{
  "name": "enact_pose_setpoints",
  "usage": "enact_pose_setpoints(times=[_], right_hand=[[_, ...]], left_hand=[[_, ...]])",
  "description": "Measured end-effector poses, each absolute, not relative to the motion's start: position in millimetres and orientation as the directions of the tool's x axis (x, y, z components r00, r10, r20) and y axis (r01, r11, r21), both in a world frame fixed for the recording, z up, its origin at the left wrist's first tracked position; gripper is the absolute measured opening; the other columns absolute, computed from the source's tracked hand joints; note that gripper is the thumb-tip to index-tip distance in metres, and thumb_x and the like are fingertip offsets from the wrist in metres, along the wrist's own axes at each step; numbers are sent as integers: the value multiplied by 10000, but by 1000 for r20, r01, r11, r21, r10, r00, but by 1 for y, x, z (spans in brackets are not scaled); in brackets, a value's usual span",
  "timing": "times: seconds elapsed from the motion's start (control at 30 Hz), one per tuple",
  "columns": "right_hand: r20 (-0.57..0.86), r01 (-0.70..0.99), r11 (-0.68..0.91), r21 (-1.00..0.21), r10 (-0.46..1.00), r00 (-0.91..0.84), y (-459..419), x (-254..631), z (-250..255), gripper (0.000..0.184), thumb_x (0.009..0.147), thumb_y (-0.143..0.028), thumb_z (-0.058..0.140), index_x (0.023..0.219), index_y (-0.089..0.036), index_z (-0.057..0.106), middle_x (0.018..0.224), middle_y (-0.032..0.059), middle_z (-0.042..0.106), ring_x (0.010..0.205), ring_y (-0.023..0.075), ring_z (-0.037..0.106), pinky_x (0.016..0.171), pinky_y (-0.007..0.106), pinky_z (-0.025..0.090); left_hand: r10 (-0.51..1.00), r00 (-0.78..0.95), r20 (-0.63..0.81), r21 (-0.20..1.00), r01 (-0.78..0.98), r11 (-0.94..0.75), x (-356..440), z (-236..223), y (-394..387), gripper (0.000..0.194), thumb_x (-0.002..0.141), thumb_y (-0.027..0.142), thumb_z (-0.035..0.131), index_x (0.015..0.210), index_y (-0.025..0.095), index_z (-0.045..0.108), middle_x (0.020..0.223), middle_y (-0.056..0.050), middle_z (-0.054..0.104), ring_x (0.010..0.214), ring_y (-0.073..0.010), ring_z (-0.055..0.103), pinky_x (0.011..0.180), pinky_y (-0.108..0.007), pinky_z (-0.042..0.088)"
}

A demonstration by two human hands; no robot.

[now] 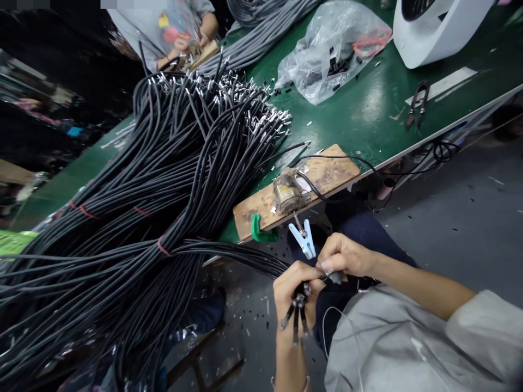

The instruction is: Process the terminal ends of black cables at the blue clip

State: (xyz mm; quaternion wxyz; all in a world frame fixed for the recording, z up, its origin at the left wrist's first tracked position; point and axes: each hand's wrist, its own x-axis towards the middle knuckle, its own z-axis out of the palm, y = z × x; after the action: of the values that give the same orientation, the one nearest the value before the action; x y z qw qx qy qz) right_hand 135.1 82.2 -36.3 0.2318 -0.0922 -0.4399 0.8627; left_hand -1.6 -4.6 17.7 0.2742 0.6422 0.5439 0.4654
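My left hand [296, 286] is closed around several black cables [249, 256] that run in from the big bundle on the left. Their stripped ends [300, 307] poke out below the fist, pointing down. Close beside it, my right hand [345, 255] pinches at the tip of one cable end, where a small dark piece shows under the fingers; its kind is too small to tell. Just above both hands, a light blue clothespin [303, 239] is fixed to the shaft of a small tape-wrapped motor [286, 191] on a wooden board [333, 163].
A large heap of black cables [163, 163], tied with red bands, covers the left of the green table [327, 122]. A green clamp [261, 228] grips the board. Further back are a plastic bag [310, 54], snips [419, 103], a white appliance [441, 32] and a co-worker [143, 27].
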Motion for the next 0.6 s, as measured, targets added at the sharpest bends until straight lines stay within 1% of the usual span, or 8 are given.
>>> enact_pose_setpoints(times=[0.1, 0.17, 0.2, 0.3, 0.37, 0.43, 0.5, 0.6], right_hand=[[-26, -312, -460, -832, 593, -805, 101, 133, -34, 440, 723, -469, 744, 504, -119, 590, 414, -37, 505, 331, 45, 383, 334, 175, 250], [-42, -386, -466, -796, 679, -733, 109, 127, -30, 434, 744, -483, 732, 551, -113, 610, 447, -27, 536, 364, 42, 378, 360, 173, 247], [-28, -426, -480, -767, 688, -725, 112, 123, -28, 447, 762, -512, 711, 592, -107, 626, 481, -14, 562, 396, 45, 390, 384, 175, 266], [56, -489, -558, -671, 619, -783, 110, 110, -20, 526, 786, -610, 648, 742, -87, 673, 647, 53, 649, 541, 80, 492, 496, 205, 371], [45, -503, -600, -623, 614, -788, 106, 104, -15, 536, 772, -618, 660, 778, -83, 687, 684, 64, 659, 603, 101, 545, 546, 218, 404], [-18, -508, -628, -590, 640, -768, 103, 101, -12, 501, 754, -586, 701, 767, -84, 696, 649, 44, 644, 588, 102, 562, 534, 210, 400], [-62, -509, -654, -560, 645, -762, 102, 101, -11, 479, 731, -561, 736, 741, -83, 699, 625, 28, 631, 551, 92, 557, 505, 199, 390], [-66, -514, -684, -518, 631, -773, 101, 102, -11, 470, 717, -550, 753, 726, -84, 693, 611, 18, 618, 537, 88, 549, 507, 197, 401]], left_hand=[[941, -93, 325, 835, 496, -240, 4, 16, -8, 245, 891, 300, 605, 690, 162, 624, 614, 0, 587, 537, -108, 547, 532, -215, 413], [928, -118, 353, 831, 495, -254, 5, 17, -11, 229, 886, 306, 613, 707, 165, 638, 613, -1, 594, 536, -112, 551, 527, -217, 418], [922, -124, 367, 830, 490, -265, 5, 16, -12, 219, 884, 313, 618, 723, 168, 649, 618, -3, 603, 541, -115, 557, 529, -218, 423], [896, -170, 411, 842, 447, -302, 5, 12, -11, 172, 871, 321, 644, 770, 183, 660, 650, 1, 631, 569, -118, 574, 553, -218, 441], [872, -229, 433, 855, 411, -317, 5, 7, -9, 156, 860, 329, 660, 785, 192, 653, 674, 7, 636, 587, -118, 579, 572, -220, 449], [860, -266, 436, 861, 401, -313, 5, 4, -5, 151, 857, 325, 663, 787, 192, 649, 680, 11, 624, 586, -114, 570, 572, -219, 445], [875, -248, 415, 858, 425, -287, 5, 3, -3, 128, 862, 290, 654, 786, 187, 650, 677, 9, 614, 587, -112, 562, 569, -217, 436], [913, -213, 348, 864, 450, -225, 4, 6, -2, 141, 876, 242, 619, 753, 175, 633, 656, 1, 599, 572, -114, 547, 558, -221, 426]])
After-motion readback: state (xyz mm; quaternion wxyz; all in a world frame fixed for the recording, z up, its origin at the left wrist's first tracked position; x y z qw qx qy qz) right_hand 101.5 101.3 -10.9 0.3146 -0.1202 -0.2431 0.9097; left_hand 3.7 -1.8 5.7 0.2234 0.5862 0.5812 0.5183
